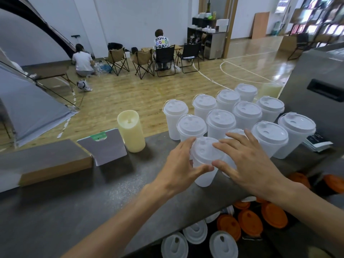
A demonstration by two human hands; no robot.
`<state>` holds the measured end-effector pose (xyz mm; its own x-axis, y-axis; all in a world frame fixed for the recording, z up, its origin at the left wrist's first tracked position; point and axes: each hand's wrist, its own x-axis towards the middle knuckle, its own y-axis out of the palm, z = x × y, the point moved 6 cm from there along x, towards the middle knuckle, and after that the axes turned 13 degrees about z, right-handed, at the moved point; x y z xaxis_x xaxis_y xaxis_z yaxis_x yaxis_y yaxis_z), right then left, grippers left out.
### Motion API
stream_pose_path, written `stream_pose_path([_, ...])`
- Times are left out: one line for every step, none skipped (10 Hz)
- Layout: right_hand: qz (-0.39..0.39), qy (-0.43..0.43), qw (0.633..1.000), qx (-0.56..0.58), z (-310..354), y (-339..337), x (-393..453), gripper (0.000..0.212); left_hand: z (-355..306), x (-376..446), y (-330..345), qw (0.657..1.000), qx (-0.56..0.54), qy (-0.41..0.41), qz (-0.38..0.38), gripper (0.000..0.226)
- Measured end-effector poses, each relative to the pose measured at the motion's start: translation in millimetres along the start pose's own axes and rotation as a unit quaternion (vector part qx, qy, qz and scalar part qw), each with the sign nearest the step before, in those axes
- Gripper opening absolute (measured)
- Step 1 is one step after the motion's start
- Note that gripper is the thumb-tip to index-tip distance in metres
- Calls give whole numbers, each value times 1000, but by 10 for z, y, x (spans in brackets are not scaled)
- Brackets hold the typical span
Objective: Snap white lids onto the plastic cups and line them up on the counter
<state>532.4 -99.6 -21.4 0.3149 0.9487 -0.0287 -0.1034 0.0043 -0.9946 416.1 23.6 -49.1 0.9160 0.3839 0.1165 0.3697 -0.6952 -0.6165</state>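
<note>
Both hands press the white lid (205, 151) on the front cup (204, 174) near the counter's (93, 202) near edge: left hand (181, 164) and right hand (247, 161) with fingers spread, nearly straight. Better to press evenly around the rim.

Left hand (181, 164) and right hand (247, 161) press their fingers on the white lid (204, 150) of a plastic cup (204, 175) on the grey counter (93, 202), lidded cups (245, 116) clustered just behind

cups (203, 175) – translucent white | lids (245, 110) – white | spare lids (249, 222) orange | counter (93, 211) grey speckled | candle (131, 131) cream
</note>
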Motion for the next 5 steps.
stream_pose_path([-4,-1,1000,9,-16,30,13,73,2,-15,2,1000,1,2,5,82])
stream_pose_path([2,-3,1000,12,-31,70,23,76,-17,-28,26,1000,10,5,17,84])
stream_pose_path([-23,2,999,34,-37,12,-9,68,-3,-46,9,999,22,-14,32,96])
stream_pose_path([-72,-23,996,46,11,-90,-1,56,-4,-190,-231,994,92,-39,36,91])
stream_pose_path([-84,-33,996,26,131,-434,271,56,-77,-220,-874,971,232,-52,-33,68])
